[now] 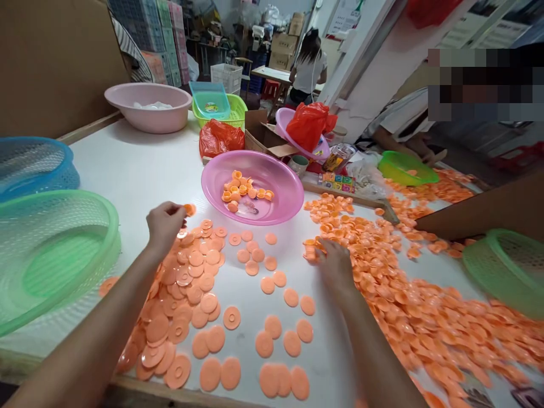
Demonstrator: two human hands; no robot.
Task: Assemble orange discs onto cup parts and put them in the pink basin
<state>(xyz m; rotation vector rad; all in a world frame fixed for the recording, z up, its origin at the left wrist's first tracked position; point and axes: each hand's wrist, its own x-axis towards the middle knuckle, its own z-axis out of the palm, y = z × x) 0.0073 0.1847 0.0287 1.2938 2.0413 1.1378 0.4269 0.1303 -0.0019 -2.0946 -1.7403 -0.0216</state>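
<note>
My left hand is closed, its thumb and fingers pinching a small orange plastic cap just above the table. Below it spreads a heap of flat orange discs, some with a raised ring in the centre. My right hand curls over several small orange cups at the left edge of a large pile of orange cups; its fingertips are partly hidden. Beyond both hands, a pink basin holds several orange cups. Loose discs lie on the white table between my arms.
Green baskets stand at the left and right, with a blue basket behind the left one. A pale pink tub, red bags and a cardboard box line the back. A co-worker's hands reach near a lime-green bowl.
</note>
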